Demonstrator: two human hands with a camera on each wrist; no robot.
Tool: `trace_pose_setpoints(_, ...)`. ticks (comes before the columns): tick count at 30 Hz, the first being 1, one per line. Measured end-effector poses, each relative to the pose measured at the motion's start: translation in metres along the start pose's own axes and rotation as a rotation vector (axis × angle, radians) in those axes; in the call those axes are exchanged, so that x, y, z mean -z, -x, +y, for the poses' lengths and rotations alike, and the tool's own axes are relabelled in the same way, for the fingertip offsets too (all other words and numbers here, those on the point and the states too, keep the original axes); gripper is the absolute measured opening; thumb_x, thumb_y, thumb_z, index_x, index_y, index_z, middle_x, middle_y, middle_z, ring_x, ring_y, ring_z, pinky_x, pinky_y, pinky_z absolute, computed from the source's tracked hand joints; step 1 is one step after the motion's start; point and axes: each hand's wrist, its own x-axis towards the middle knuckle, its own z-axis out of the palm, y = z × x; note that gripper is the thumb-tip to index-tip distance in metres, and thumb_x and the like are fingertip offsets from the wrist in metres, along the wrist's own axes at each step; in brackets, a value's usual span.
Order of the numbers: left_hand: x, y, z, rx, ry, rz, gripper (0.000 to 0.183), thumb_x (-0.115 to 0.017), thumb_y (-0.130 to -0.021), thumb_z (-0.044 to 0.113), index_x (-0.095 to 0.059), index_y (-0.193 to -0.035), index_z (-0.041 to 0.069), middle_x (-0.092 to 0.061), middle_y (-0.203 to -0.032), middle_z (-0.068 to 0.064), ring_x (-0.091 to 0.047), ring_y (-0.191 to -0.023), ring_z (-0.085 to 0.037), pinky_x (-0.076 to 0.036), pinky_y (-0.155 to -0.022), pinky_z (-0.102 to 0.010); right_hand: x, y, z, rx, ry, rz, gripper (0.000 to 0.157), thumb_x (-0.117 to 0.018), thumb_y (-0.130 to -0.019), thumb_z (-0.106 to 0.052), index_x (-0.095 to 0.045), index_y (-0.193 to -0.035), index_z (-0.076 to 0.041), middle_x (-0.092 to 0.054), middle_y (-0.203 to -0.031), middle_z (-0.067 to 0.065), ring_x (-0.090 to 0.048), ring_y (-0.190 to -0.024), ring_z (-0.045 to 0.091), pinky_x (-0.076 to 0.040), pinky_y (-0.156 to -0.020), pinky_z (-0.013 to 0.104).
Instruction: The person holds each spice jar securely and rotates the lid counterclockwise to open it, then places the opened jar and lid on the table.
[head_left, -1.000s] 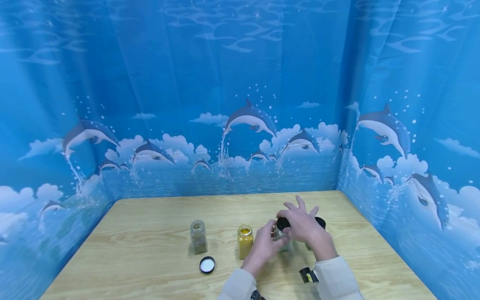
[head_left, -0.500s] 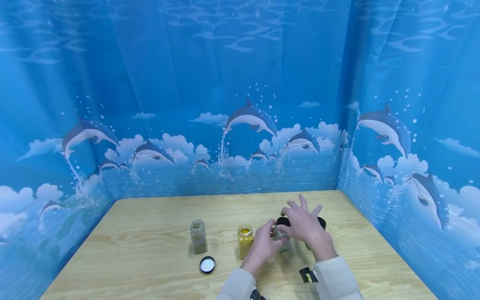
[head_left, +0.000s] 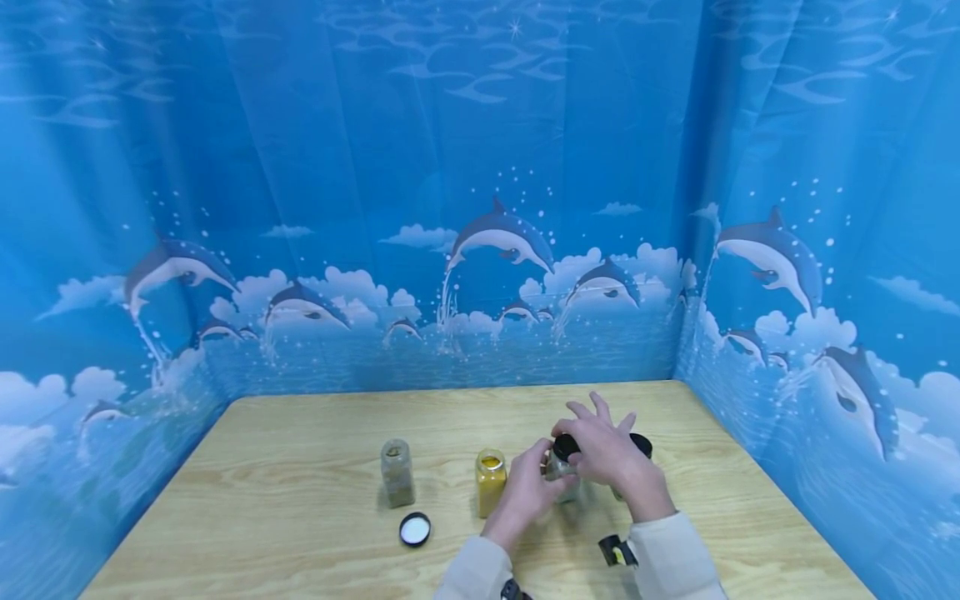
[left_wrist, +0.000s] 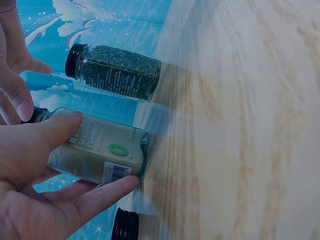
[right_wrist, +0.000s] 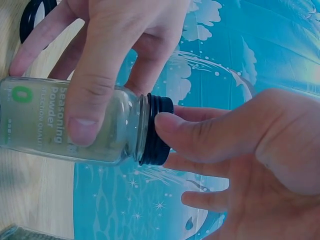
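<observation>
In the head view, my left hand grips a clear glass spice jar labelled "Seasoning Powder", thumb on one side and fingers on the other. The jar's pale powder shows through the glass in both wrist views. On its neck sits a black screw lid, and my right hand pinches that lid between thumb and finger. The other right fingers are spread. Just beyond the right hand stands a jar of dark green dried herbs, its black lid on; in the head view the hand mostly hides it.
An uncapped jar of yellow powder stands left of my left hand. Farther left are an uncapped jar of greyish contents and an upturned black lid on the wooden table. Another black lid shows in the left wrist view.
My right hand turned slightly right at the lid, then came back left, its spread fingers shifting with it. The left hand and the jar have stayed nearly still.
</observation>
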Motion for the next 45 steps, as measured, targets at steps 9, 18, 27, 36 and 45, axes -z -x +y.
trace_pose_setpoints(9,0.0001,-0.0003,-0.0004,-0.003,-0.008,0.005,0.038,-0.078,-0.078,0.026,-0.059,-0.111,0.020,-0.066,-0.103,-0.004,-0.065,-0.099,-0.022,-0.057,-0.081,-0.032,0.0004,0.0002,-0.0001,0.008,0.020,0.003,0.049,-0.075,-0.079,-0.021,-0.058,-0.126,-0.022,-0.042,-0.146,0.017,-0.015,-0.142,0.049,-0.004,-0.089,0.088)
trace_pose_setpoints(18,0.0002,0.0006,-0.0001,0.011,0.040,-0.008,0.034,-0.078,-0.077,0.025,-0.060,-0.106,0.025,-0.064,-0.097,0.002,-0.065,-0.099,-0.020,-0.057,-0.083,-0.033,-0.0008,0.0004,0.0011,-0.049,0.065,0.069,0.054,-0.077,-0.072,-0.048,-0.064,-0.114,-0.016,-0.047,-0.142,0.019,-0.017,-0.140,0.051,-0.004,-0.090,0.088)
trace_pose_setpoints(27,0.0004,0.0003,-0.0005,0.015,0.048,-0.012,0.034,-0.077,-0.078,0.027,-0.060,-0.107,0.026,-0.065,-0.101,0.000,-0.065,-0.103,-0.024,-0.056,-0.086,-0.036,-0.0006,-0.0002,0.0027,-0.071,0.084,0.062,0.044,-0.080,-0.070,-0.046,-0.069,-0.101,-0.017,-0.046,-0.142,0.021,-0.016,-0.140,0.053,-0.006,-0.090,0.088)
trace_pose_setpoints(36,0.0002,0.0000,-0.0003,0.014,0.033,-0.007,0.036,-0.077,-0.079,0.026,-0.059,-0.110,0.025,-0.065,-0.105,-0.002,-0.064,-0.101,-0.023,-0.056,-0.083,-0.034,-0.0001,-0.0009,0.0019,-0.036,0.063,0.022,0.040,-0.082,-0.069,-0.017,-0.069,-0.106,-0.024,-0.043,-0.145,0.018,-0.012,-0.141,0.051,-0.005,-0.089,0.088)
trace_pose_setpoints(45,0.0000,-0.0001,-0.0001,0.004,0.038,-0.008,0.035,-0.077,-0.079,0.024,-0.059,-0.109,0.022,-0.065,-0.104,-0.002,-0.065,-0.101,-0.022,-0.057,-0.082,-0.032,0.0039,0.0010,0.0008,-0.022,0.029,0.023,0.041,-0.079,-0.073,-0.014,-0.067,-0.111,-0.020,-0.052,-0.136,0.013,-0.028,-0.136,0.045,-0.027,-0.092,0.081)
